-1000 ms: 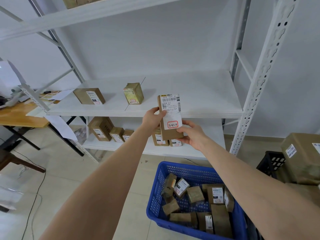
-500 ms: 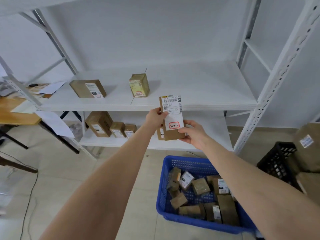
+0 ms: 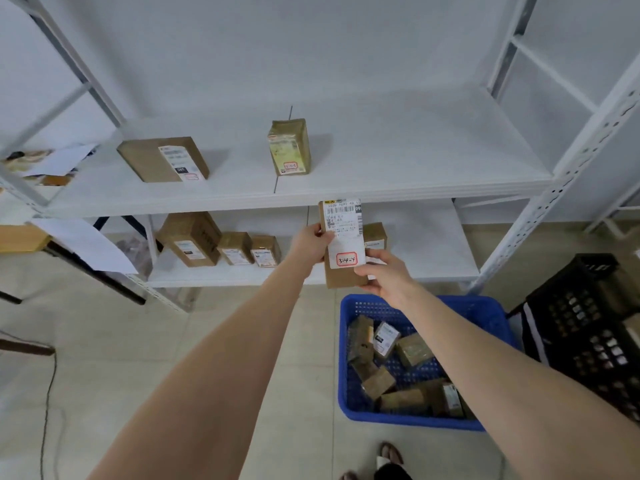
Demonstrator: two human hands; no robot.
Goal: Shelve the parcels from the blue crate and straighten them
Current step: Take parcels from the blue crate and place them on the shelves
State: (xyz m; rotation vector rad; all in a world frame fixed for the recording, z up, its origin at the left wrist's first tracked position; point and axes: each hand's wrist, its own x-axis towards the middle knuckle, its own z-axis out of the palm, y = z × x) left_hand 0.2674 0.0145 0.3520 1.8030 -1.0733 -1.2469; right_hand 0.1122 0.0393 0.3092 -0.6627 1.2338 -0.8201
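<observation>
Two hands hold one brown parcel (image 3: pixel 341 244) upright before a white metal rack (image 3: pixel 568 188). The left hand (image 3: pixel 311 242) grips its left edge, thumb on the label. The right hand (image 3: pixel 384 275) pinches its lower right corner. White wall (image 3: pixel 311 46) stands beyond the hands and pale tiled floor (image 3: pixel 138 341) lies below them.

The upper shelf (image 3: pixel 415 150), above the hands, carries a flat brown box (image 3: pixel 162 159) to the far left and an upright greenish packet (image 3: pixel 289 147). The lower shelf (image 3: pixel 433 251), level with the hands, bears three boxes (image 3: pixel 188 239) left of the left hand. Below the right hand, the blue crate (image 3: pixel 408 420) on the floor holds loose brown parcels (image 3: pixel 412 349). A black crate (image 3: pixel 581 306) stands just right of it.

The held parcel's white label shows a barcode and print too small to read. A red-outlined sticker reads "3-4-4" by hand.
</observation>
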